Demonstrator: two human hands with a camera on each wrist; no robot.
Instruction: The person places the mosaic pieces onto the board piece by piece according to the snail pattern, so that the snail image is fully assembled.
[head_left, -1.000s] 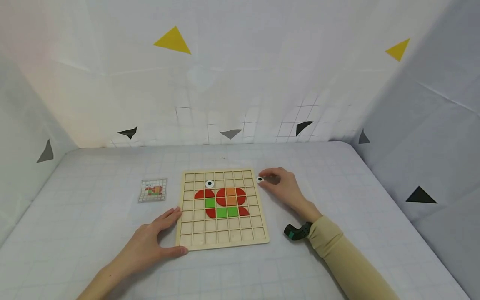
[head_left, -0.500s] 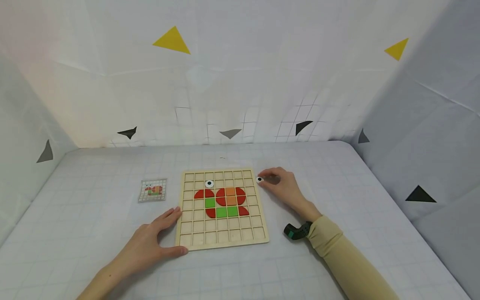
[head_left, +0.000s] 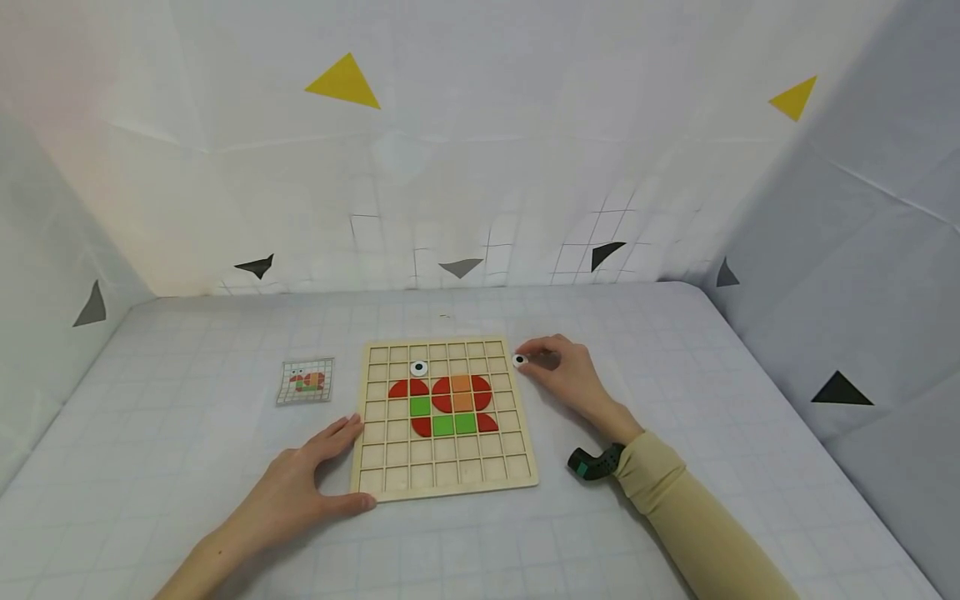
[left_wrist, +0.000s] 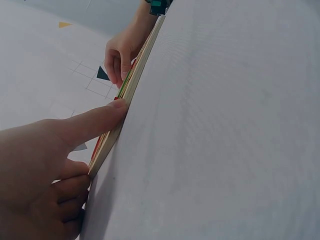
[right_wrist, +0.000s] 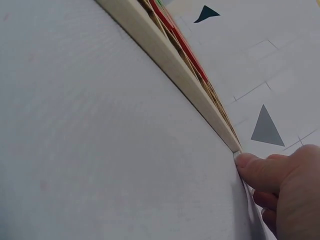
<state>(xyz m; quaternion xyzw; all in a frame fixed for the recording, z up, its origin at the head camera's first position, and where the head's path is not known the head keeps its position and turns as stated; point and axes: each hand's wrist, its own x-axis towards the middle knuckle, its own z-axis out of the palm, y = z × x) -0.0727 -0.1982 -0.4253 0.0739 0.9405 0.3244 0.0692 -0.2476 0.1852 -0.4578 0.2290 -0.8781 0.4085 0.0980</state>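
Observation:
In the head view a wooden grid board (head_left: 447,474) lies on the table with red, green and orange tiles forming a figure. One round eye piece (head_left: 419,368), white with a black centre, sits in a cell above the red half-round tiles (head_left: 408,388). My left hand (head_left: 296,483) rests at the board's near left corner, thumb on the front edge and fingertips along the left edge. Just off the board's right edge, my right hand (head_left: 566,375) pinches a second eye piece (head_left: 520,361) between thumb and forefinger. In the right wrist view the thumb partly hides that piece.
A small pattern card (head_left: 305,382) showing a similar coloured figure lies left of the board. A dark band (head_left: 595,463) is on the right wrist. White sheeting with yellow and dark triangles encloses the table at the back and sides.

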